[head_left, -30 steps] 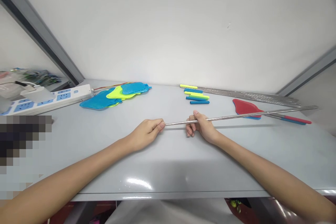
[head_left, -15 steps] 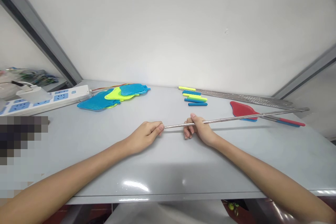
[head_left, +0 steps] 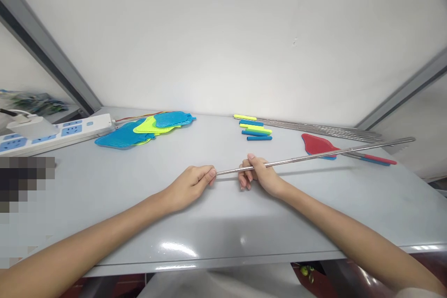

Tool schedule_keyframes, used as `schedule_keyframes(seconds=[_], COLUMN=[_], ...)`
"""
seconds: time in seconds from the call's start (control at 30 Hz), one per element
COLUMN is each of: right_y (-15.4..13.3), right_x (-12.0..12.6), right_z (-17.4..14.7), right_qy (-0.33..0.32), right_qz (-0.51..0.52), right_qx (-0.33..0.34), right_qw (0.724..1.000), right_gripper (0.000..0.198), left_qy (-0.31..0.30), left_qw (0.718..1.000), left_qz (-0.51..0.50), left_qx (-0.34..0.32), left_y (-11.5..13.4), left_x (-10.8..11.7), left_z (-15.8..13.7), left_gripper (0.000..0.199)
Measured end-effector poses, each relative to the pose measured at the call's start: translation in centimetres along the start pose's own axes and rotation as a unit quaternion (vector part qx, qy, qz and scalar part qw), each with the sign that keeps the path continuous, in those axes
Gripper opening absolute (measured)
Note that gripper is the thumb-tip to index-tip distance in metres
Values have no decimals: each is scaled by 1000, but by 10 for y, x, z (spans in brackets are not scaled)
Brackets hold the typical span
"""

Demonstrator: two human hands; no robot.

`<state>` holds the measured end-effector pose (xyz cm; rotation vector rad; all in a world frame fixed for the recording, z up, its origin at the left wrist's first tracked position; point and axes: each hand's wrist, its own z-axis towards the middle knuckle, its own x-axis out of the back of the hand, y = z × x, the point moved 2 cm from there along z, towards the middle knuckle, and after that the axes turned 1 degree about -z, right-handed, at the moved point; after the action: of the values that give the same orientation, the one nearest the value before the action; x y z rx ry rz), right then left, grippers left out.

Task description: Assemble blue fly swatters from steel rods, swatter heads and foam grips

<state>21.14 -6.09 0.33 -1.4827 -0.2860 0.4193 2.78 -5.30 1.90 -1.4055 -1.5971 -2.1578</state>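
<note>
— Silver metal, that long rod (head_left: 314, 157). How is it held?

— The left hand (head_left: 190, 188) pinches its thin end between thumb and fingers. The right hand (head_left: 261, 175) lays a thumb across it, the other fingers loosely curled beneath.

— And where is it?

— Raised above the grey table (head_left: 216, 233), slanting off rightward, its middle passing in front of a red fly swatter (head_left: 316, 143).

— Which step is this?

— Judging by the grips, handling a single rod with both hands; I see nothing fitted at the pinched end.

— What would the next move call for?

— A firm left pinch, I'd say, a light right thumb for guiding, and care with the long far end.

— Further out?

— Small blue and yellow tubes (head_left: 259, 138) beyond the right hand, loose swatter heads (head_left: 120, 136) beyond the left, then a power strip (head_left: 99, 123).
</note>
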Motion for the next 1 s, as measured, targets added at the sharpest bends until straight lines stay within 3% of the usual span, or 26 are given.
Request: schedule_keyframes(seconds=[0.7, 1.0], right_y=[5, 0], right_x=[6, 26], right_z=[5, 8], right_qy=[54, 180], right_qz=[81, 75], right_qx=[-66, 6], right_qw=[993, 981], right_gripper=[42, 45], left_qy=[-10, -34], left_qw=[1000, 999], left_qz=[7, 10], left_qx=[-7, -35], left_y=[3, 3], left_x=[1, -3], left_z=[4, 3], left_gripper=[40, 33])
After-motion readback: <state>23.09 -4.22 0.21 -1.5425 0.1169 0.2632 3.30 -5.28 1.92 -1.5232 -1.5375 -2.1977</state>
